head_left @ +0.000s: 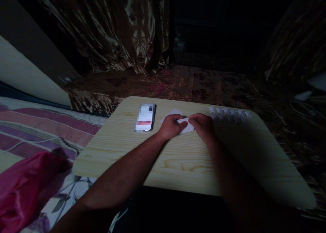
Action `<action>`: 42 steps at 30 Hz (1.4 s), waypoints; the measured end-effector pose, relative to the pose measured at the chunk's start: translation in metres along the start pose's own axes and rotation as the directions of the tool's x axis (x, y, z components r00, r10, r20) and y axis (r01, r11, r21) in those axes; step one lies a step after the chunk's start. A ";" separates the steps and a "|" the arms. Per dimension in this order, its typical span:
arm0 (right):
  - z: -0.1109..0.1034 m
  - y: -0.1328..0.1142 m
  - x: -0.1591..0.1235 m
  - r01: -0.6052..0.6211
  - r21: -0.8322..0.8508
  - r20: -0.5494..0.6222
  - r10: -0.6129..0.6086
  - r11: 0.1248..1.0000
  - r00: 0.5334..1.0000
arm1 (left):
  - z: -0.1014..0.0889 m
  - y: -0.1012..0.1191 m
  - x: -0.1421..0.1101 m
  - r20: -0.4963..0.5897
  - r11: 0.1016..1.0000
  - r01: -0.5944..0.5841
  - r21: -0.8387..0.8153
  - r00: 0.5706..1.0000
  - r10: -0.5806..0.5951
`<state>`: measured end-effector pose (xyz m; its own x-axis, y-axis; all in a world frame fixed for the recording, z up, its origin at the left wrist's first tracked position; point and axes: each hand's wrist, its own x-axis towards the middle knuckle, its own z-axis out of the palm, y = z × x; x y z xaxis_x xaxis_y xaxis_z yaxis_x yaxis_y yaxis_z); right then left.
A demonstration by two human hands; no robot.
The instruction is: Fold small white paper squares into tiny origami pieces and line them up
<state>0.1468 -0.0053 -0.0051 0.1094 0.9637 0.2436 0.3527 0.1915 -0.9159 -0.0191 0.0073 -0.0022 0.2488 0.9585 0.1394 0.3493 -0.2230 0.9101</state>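
Observation:
Between both hands, just above the wooden table, is a folded piece of white paper. My left hand is closed on its left part, the thumb lying on top. At its right end, my right hand pinches the edge with the fingertips. Behind my left hand, another white sheet of paper lies on the tabletop, partly covered by the hand. Small folded white paper pieces stand in two rows at the table's far right; the nearer row is in shadow.
A phone-like object, blurred by pixelation, lies left of my hands. Striped bedding and a pink cloth are on the left, with a white cable. Patterned curtains hang behind; the right side is dark.

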 end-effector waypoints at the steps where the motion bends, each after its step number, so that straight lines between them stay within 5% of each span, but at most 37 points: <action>1: 0.000 0.000 0.000 -0.015 0.013 0.005 0.015 1.000 1.000 | 0.000 -0.001 0.000 -0.009 1.000 0.006 -0.005 1.000 -0.006; 29: -0.005 -0.002 0.002 -0.027 -0.044 -0.086 0.023 0.999 0.996 | -0.003 -0.007 0.004 -0.145 0.992 0.011 -0.128 0.989 -0.030; 42: -0.004 -0.007 0.001 -0.053 0.024 -0.039 0.054 0.998 0.998 | -0.005 -0.003 0.004 -0.143 0.959 0.052 -0.280 0.985 -0.095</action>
<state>0.1481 -0.0067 0.0024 0.1645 0.9647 0.2058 0.3242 0.1441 -0.9350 -0.0234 0.0129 -0.0023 0.0832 0.9908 0.1068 0.0944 -0.1145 0.9889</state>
